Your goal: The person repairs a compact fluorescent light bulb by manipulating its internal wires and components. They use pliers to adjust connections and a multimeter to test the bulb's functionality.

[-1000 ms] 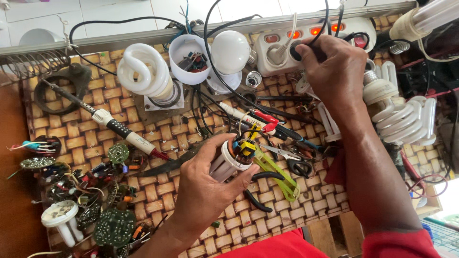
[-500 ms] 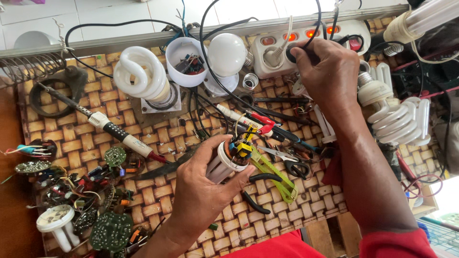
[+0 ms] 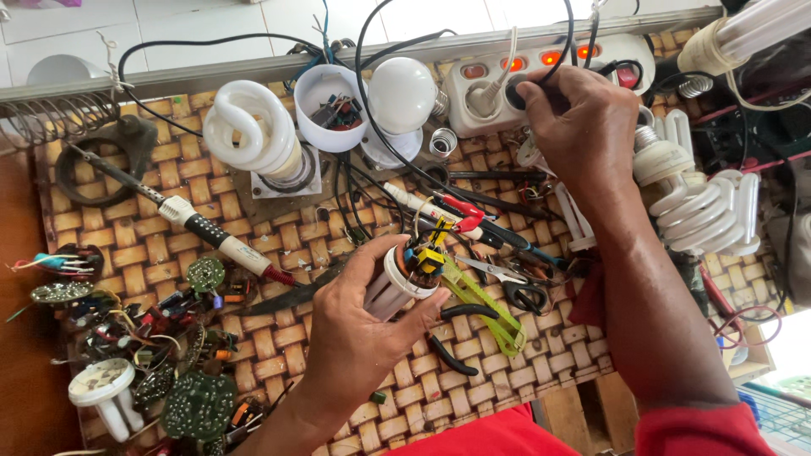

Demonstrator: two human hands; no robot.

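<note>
My left hand (image 3: 365,333) grips a white opened lamp base (image 3: 397,283) with its circuit parts showing on top. Red clip leads (image 3: 460,213) reach down to those parts. My right hand (image 3: 583,118) is at the back, fingers closed on a black plug (image 3: 517,91) in the white power strip (image 3: 549,67), whose red switches glow. A black cable runs up from the plug.
Woven mat table (image 3: 127,253). A spiral lamp (image 3: 249,127), a white cup of parts (image 3: 334,105) and a round bulb (image 3: 404,95) stand at the back. A soldering iron (image 3: 203,230) lies left; green circuit boards (image 3: 198,405) front left. Scissors (image 3: 507,283), green tweezers (image 3: 486,308), more spiral lamps (image 3: 701,203) right.
My right hand has shifted slightly on the plug at the power strip. The left hand keeps hold of the lamp base in the same place.
</note>
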